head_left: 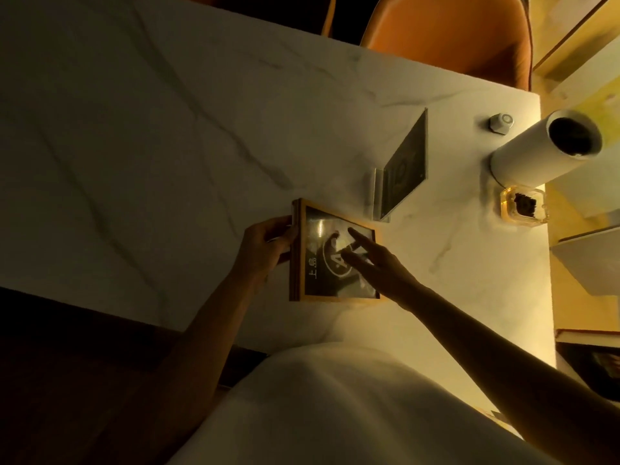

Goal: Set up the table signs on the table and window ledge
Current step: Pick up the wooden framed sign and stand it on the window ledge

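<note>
A wooden-framed table sign with a dark glossy face and a round logo lies over the near part of the white marble table. My left hand grips the frame's left edge. My right hand hovers over the sign's face with fingers spread, fingertips near or on the glass. A clear acrylic sign holder with a dark card stands upright just beyond the framed sign, to its right.
A white cylinder stands near the table's right edge, with a small white knob-like object behind it and a glass ashtray in front. An orange chair faces the far side. The window ledge runs along the right.
</note>
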